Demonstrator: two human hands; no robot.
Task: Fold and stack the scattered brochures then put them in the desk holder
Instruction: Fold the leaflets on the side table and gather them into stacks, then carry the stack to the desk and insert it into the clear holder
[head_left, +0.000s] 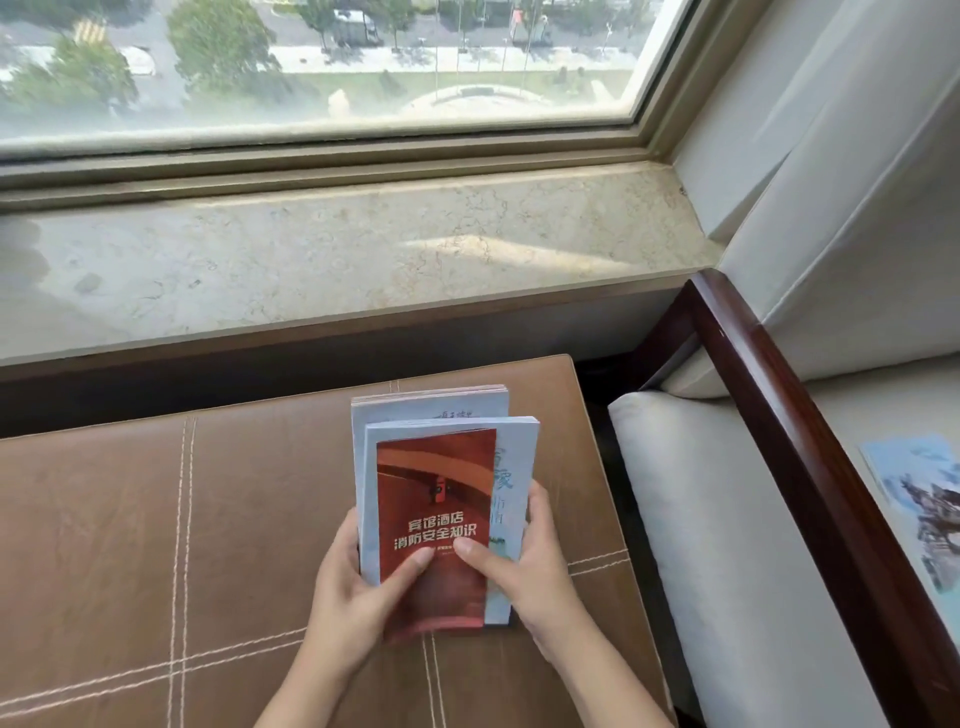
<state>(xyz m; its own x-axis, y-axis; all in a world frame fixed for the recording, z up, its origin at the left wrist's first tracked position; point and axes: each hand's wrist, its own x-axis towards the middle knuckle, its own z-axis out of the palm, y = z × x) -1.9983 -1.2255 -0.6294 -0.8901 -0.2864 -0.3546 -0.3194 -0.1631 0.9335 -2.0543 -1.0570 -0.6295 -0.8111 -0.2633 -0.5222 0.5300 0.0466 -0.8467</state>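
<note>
Over the brown leather table (156, 519) below the windowsill (363, 244), the left hand (358, 597) and right hand (524, 571) grip a stack of brochures (436, 519) between them, thumbs pressed on its red top cover, while another brochure (924, 509) lies well apart on the sofa (727, 545).

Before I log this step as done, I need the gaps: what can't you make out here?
- Desk holder: not in the head view at all.
- Stack: the red brochure covers the lower covers; the count is unclear.
- Stack's bottom edge: behind the left hand and right hand.
- Blue brochure on the armchair: cut off by the right edge, print blurred.
</note>
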